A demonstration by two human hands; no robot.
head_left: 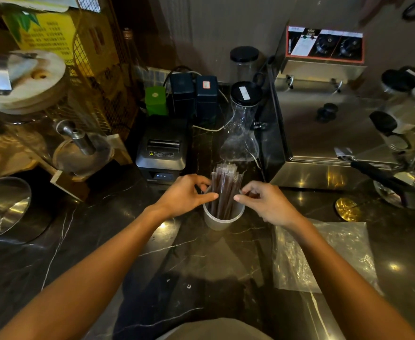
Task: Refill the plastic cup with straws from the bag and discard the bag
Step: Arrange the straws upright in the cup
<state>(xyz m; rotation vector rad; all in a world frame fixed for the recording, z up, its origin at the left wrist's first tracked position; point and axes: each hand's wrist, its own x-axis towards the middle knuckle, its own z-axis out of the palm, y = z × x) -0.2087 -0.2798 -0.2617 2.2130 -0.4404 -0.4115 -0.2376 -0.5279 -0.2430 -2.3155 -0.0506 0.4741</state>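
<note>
**Straws in the cup, bag flat on a dark marble counter**

The counter (196,261) is dark stone with thin white veins, glossy enough to throw back spots of warm lamp light. The room is dim, and a plain wall rises behind the appliances.

A translucent cup (222,217) stands near the middle of the counter, holding a bundle of brown wrapped straws (225,190) that stand upright and rise well above its rim. The left hand (185,195) curls round the left side of the bundle, thumb tip touching the straws, fingers bent behind them. The right hand (266,201) comes in from the other side, thumb pointing at the straws and fingertips drawn together at the bundle's edge; whether they pinch a straw or a wrapper I cannot tell.

The clear bag (324,256) lies flat and crinkled on the counter to the right, partly under the right forearm, well apart from the cup.

Behind the cup sit a black printer (163,149) and a glass carafe (242,128) with a black lid. A steel machine (324,114) with two dials fills the right rear. At left are a drink dispenser (54,114) with a wooden lid and a tap, a yellow box (49,33) above it, and a steel bowl (3,207) at the edge.
</note>
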